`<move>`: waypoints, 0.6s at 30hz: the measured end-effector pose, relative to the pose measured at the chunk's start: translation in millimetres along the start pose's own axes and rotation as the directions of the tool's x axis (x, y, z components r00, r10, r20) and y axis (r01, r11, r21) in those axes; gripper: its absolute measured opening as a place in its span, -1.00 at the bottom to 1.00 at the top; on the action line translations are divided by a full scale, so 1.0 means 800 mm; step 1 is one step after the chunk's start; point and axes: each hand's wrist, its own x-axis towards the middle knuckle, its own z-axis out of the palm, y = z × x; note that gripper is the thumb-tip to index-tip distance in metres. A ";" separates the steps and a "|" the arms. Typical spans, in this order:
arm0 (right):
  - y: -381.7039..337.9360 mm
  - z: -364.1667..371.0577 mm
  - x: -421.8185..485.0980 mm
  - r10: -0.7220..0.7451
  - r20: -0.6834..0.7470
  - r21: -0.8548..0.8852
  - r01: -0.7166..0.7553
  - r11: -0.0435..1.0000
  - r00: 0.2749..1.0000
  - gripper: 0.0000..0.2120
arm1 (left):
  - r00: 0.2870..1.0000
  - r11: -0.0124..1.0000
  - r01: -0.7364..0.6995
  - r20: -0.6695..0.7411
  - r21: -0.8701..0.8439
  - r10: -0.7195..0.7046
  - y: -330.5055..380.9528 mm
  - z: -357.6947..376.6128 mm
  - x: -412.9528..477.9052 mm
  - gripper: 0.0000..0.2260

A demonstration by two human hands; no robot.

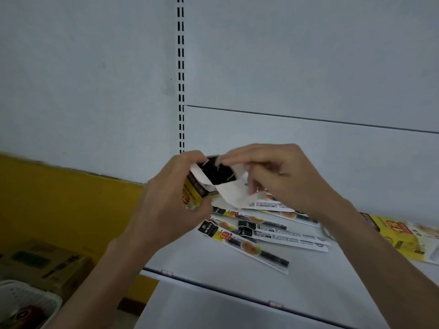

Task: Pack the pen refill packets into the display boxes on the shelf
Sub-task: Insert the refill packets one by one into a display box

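Both hands are up over the pale grey metal shelf (213, 262), working on one small yellow-and-black cardboard display box (194, 193). The left hand (166, 198) has it wrapped, fingers closed around the yellow printed side, holding the box tilted above the shelf near its back edge. The box's top is open, white flaps (231, 192) folded outward, and dark packet ends show packed inside the mouth. The right hand (273, 176) sits right at that opening, fingers pinched together on the white flap at the box's rim; whether they also grip a packet I cannot tell.

Below the hands, loose pen refill packets (261, 233) lie flat on the shelf, long white sleeves with black headers and yellow-red price patches, fanned out and overlapping one another towards the middle of the shelf. The nearest one (244, 245) reaches closest to the front edge, slanting across it. Over by the right edge, partly behind the right forearm, a second yellow display box (403, 236) lies on its side on the shelf.

Off the shelf's left end, lower down, a brown cardboard carton (47, 262) sits beside a white plastic basket (28, 302), against a yellow wall panel (59, 198).
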 end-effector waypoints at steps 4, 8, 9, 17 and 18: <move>0.057 -0.030 -0.024 0.157 -0.189 0.039 -0.152 0.988 0.969 -0.69 | 1.000 1.000 -0.028 -0.007 0.007 0.028 -0.003 -0.014 -0.002 -0.53; 0.110 -0.022 -0.050 0.515 0.275 -0.496 -0.340 0.799 0.812 -0.81 | 0.999 0.998 -0.034 -0.015 0.051 0.035 -0.003 -0.020 -0.005 -0.53; 0.118 -0.017 -0.054 0.546 0.306 -0.521 -0.343 0.782 0.780 -0.80 | 1.000 0.998 -0.024 -0.011 0.059 0.025 -0.003 -0.020 -0.004 -0.51; 0.135 -0.006 -0.051 0.538 0.280 -0.546 -0.329 0.770 0.795 -0.83 | 0.996 0.996 0.091 -0.008 -0.008 -0.092 -0.006 -0.027 0.000 -0.36; 0.135 -0.005 -0.052 0.520 0.261 -0.542 -0.323 0.776 0.813 -0.86 | 0.994 0.993 0.113 -0.006 -0.021 -0.113 -0.005 -0.027 0.001 -0.33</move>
